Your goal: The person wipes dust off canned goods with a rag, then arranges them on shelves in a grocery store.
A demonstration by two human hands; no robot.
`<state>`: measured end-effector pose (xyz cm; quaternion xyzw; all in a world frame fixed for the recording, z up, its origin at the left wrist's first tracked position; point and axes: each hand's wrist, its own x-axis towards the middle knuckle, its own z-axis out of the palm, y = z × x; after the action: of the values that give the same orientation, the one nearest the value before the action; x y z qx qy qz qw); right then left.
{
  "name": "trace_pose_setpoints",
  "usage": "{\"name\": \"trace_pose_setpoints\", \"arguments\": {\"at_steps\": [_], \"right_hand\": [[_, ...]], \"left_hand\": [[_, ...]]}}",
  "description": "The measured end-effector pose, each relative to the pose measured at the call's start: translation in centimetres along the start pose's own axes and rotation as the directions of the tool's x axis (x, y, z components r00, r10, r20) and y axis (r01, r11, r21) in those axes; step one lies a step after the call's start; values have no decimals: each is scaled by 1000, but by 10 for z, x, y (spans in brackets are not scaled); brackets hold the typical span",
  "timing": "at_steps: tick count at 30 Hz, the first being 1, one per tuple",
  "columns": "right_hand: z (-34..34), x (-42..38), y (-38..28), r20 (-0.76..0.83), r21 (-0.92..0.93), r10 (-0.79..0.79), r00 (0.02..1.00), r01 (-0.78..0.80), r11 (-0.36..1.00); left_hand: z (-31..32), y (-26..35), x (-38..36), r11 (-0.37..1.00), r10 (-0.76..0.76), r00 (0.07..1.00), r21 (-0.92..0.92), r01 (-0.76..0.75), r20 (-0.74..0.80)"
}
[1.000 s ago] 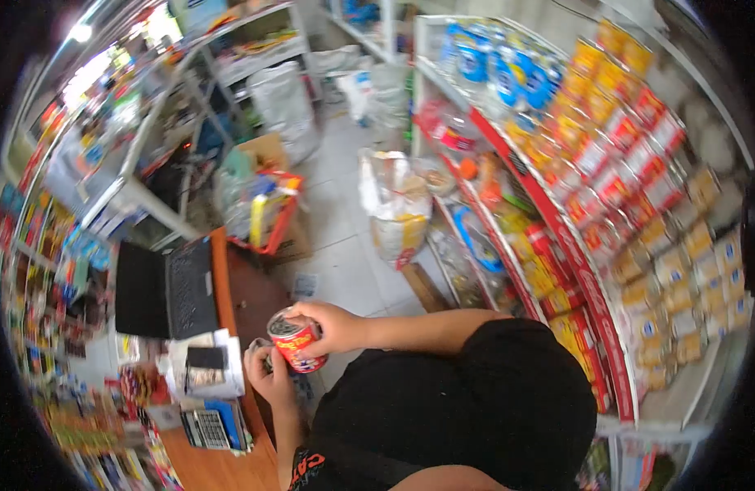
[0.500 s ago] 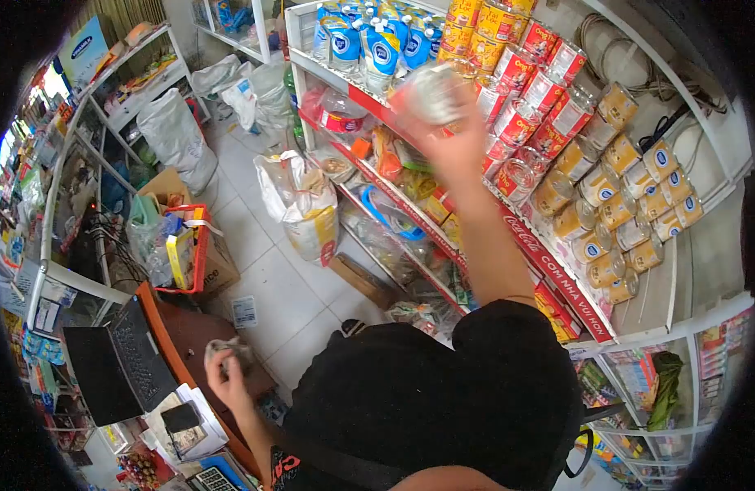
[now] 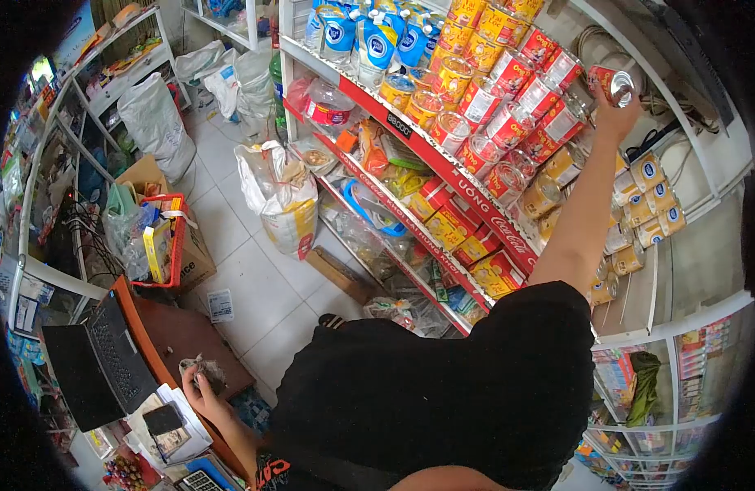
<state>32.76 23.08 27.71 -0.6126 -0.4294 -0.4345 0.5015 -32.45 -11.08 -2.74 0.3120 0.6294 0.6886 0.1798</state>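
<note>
Can: red-sided, labelled, with a bright silver metal end turned toward the viewer; the red can [image 3: 611,84] is held tilted above the shelf, just right of the stacked red cans [image 3: 512,110].
Right hand: the right hand [image 3: 626,116] grips the can, its bare arm stretched far and to the right across the gold cans [image 3: 639,196].
Left hand: the left hand [image 3: 201,398] has its fingers bent on a crumpled grey cloth [image 3: 210,372], low at the near left, beside the worktop [image 3: 140,327].
Worktop: orange-brown edge; an open laptop [image 3: 120,352], papers and a dark phone [image 3: 163,420] rest on it.
Shelf: red front strip [image 3: 431,151] with white lettering; blue-and-white pouches [image 3: 376,41] at its far left end.
Floor: pale tiles [image 3: 259,274]; a white sack [image 3: 278,196] stands near the shelf, an orange-red basket [image 3: 179,245] farther left.
</note>
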Motion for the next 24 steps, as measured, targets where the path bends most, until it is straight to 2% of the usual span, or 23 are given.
{"name": "trace_pose_setpoints", "arguments": {"at_steps": [1, 4, 7, 10, 13, 16, 19, 24], "right_hand": [[3, 2, -1, -1, -8, -73, 997, 73, 997], [5, -2, -13, 86, -175, 64, 994, -48, 983], [12, -6, -10, 115, -159, 81, 990, -62, 985], [13, -9, -14, 132, -181, -24, 991, 48, 982], [26, -11, -7, 202, -306, 14, 979, 49, 951], [30, -14, -6, 285, -323, 48, 957, 49, 945], [31, -14, -12, 284, -375, 91, 955, 23, 927], [36, -7, -12, 322, -513, 59, 945, 122, 850]], "left_hand": [[-1, -1, 1, 1000, 0, 1000, 22, 0, 12], [0, -1, 6, 999, 22, 1000, 50, -21, -5], [3, -7, 7, 999, 37, 997, 24, -35, -61], [5, -11, 1, 992, -79, 997, -99, 76, -26], [-8, -40, -5, 998, -55, 998, 15, 55, 14], [-13, -47, -12, 996, -65, 998, 54, 66, -22], [-12, -41, -12, 991, -136, 989, 11, 137, -61], [-3, -39, -6, 994, -106, 994, -25, 106, -8]]}}
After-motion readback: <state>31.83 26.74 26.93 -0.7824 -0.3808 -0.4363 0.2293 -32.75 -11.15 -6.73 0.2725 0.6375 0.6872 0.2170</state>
